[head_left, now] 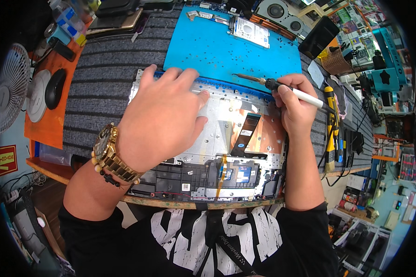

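Note:
In front of me lies the opened lower shell of a laptop (210, 138), its metal inner side up. My left hand (164, 113) rests palm down over its left part, fingers spread, fingertips along the far edge. What is under that palm is hidden. At the right side, my right hand (295, 99) is closed around the white handle of a soldering iron (269, 84). The iron points left, and its dark, bent tip sits above the shell's far edge, over a blue mat (208, 55). A black flat ribbon cable (246, 134) lies on the shell.
Small screws dot the blue mat, with a hard drive (250, 32) at its far side. Behind it is a cooling fan (275, 11). A yellow-handled brush (330, 129) lies at the right. A mouse (55, 88) and a desk fan (8, 90) stand at the left.

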Motion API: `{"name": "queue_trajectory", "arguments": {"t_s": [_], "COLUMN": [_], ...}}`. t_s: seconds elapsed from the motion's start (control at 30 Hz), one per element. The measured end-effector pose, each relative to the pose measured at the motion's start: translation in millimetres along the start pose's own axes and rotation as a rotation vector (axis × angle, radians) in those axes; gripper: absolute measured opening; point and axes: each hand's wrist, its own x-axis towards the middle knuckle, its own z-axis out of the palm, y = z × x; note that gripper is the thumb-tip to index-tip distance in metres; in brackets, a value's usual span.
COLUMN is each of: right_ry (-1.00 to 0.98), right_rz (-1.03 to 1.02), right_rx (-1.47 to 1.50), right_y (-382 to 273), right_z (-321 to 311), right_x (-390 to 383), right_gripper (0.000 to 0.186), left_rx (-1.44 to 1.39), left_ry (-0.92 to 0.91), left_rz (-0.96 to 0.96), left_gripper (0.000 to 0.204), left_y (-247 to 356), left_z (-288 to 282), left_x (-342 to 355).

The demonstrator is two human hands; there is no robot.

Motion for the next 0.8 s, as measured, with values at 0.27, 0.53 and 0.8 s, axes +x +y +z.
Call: {"name": "queue_trajectory", "arguments": {"t_s": [0.27,0.53,0.8], "right_ry": [-0.200,-0.238,-0.244], "right_rz": [-0.014,0.011,0.011], "right_rx": [0.010,-0.006,-0.018], "right_y": [-7,-10,-11], "right_z": [10,12,15], "right_x": [-7,-9,-9], "right_gripper": [0.019,0.018,0.018], "left_rx": [0.023,-0.003,0.008], "left_ry": [0.136,-0.004,-0.016], "left_rz": [0.073,-0.005,-0.006], "left_gripper": [0.030,0.040,0.040], "left_y": [-4,1,1], "left_z": [8,0,0], "left_x": [-3,0,0]}}
